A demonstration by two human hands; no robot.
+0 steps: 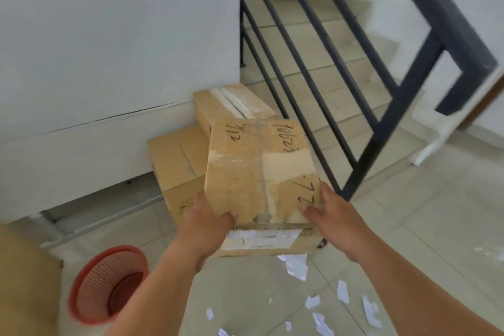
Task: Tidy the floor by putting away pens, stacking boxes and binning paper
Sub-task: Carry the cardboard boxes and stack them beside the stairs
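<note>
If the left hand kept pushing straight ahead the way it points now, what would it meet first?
Probably the large cardboard box on the floor by the wall: the left hand, gripping the held box, points toward it, though depth is unclear.

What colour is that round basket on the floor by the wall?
The basket is red-orange mesh plastic, seen in the head view, lower left.

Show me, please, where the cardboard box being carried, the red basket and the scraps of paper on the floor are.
carried cardboard box [253, 169]: head view, on its taped top face.
red basket [90, 278]: head view, on its mesh inner wall.
paper scraps [297, 267]: head view, on the largest white scrap just below the box.
</note>
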